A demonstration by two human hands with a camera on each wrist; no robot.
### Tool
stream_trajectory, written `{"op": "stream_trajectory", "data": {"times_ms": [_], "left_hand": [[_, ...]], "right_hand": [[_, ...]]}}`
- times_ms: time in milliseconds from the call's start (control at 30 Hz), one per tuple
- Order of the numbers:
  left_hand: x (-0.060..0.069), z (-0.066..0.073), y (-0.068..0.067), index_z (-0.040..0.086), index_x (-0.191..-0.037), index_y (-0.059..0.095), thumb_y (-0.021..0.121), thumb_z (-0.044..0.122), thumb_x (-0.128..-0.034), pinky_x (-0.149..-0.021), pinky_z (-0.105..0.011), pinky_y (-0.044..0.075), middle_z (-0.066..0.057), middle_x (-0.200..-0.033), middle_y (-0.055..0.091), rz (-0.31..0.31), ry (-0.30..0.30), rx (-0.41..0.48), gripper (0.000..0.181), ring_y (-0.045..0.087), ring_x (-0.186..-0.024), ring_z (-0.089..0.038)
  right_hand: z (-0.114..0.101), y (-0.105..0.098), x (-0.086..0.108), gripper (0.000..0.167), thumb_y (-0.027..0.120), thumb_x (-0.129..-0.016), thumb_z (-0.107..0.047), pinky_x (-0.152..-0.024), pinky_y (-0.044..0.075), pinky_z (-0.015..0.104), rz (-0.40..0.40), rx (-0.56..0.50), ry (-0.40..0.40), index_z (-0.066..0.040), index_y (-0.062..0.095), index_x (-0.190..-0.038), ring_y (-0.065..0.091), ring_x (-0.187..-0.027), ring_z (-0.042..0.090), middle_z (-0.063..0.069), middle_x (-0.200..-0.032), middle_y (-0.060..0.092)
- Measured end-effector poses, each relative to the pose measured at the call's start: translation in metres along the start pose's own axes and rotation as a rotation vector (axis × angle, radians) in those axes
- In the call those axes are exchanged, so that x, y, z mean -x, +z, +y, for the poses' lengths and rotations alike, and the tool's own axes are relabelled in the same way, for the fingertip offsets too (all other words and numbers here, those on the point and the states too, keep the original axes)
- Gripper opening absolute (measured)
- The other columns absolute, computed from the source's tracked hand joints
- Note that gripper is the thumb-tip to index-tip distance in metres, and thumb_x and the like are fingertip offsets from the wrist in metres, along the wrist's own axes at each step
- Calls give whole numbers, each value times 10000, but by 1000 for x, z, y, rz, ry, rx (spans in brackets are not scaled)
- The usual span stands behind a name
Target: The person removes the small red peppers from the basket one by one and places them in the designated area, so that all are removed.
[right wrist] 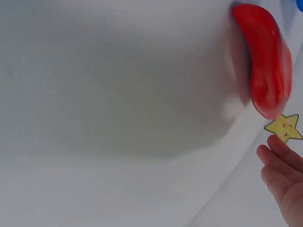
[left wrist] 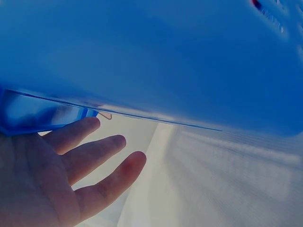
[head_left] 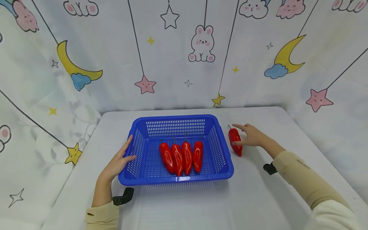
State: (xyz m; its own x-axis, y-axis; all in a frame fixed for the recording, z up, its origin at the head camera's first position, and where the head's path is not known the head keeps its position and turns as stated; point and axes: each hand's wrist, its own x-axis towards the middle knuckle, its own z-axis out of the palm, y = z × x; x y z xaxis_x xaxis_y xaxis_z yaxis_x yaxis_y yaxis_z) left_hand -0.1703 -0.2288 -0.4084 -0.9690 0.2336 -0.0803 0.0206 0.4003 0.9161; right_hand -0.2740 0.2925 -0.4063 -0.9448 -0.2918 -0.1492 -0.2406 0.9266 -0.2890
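Observation:
A blue plastic basket (head_left: 152, 181) with slotted walls stands on the table, holding several glossy red chili peppers (head_left: 177, 159) side by side. At its left rim is my left hand (head_left: 116, 163), thumb reaching over the edge. The left wrist view shows that hand's other fingers (left wrist: 111, 179) spread and fairly straight below the basket wall (left wrist: 142, 56). One more red chili pepper (head_left: 235, 137) lies right of the basket. Over it hovers my right hand (head_left: 251, 135), thumb and forefinger spread. The right wrist view has those fingers (right wrist: 279, 165) apart from the pepper (right wrist: 267, 61).
The white table (head_left: 184, 207) extends around the basket. A pale curtain (head_left: 172, 57) printed with rabbits, moons and stars hangs behind and at the sides. Each wrist wears a black strap (head_left: 123, 196).

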Motion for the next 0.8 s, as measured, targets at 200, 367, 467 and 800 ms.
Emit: {"op": "stream_trajectory", "data": {"times_ms": [200,367,467,800], "left_hand": [[1,0,0,273,-1477,10,454,59,-903,-981,-685,55,-131,-1523,-51,6,4,-8,757,-22,-1352,-425],[1,0,1,276,-1477,8,452,61,-903,-977,-689,58,-132,-1523,-53,6,4,-5,757,-22,-1350,-430],[0,-1,1,279,-1476,7,453,62,-903,-979,-687,60,-132,-1522,-53,5,4,-3,758,-19,-1350,-430],[0,-1,1,276,-1477,11,450,49,-902,-985,-679,68,-135,-1523,-46,3,14,9,759,-11,-1351,-429]], "right_hand": [[-2,-13,7,909,676,-710,-549,-820,404,633,60,-11,-43,-126,312,-1427,400,-1159,460,290,-1270,443],[-8,-27,13,914,672,-723,-535,-828,406,623,102,-12,-60,-99,296,-1432,401,-1171,441,277,-1288,442],[-13,-34,15,916,654,-733,-545,-842,391,627,122,-8,-63,-88,284,-1435,390,-1190,441,274,-1309,431],[-36,-48,18,885,656,-741,-510,-869,373,626,158,-4,-91,-68,307,-1423,384,-1205,428,254,-1314,439]]}}
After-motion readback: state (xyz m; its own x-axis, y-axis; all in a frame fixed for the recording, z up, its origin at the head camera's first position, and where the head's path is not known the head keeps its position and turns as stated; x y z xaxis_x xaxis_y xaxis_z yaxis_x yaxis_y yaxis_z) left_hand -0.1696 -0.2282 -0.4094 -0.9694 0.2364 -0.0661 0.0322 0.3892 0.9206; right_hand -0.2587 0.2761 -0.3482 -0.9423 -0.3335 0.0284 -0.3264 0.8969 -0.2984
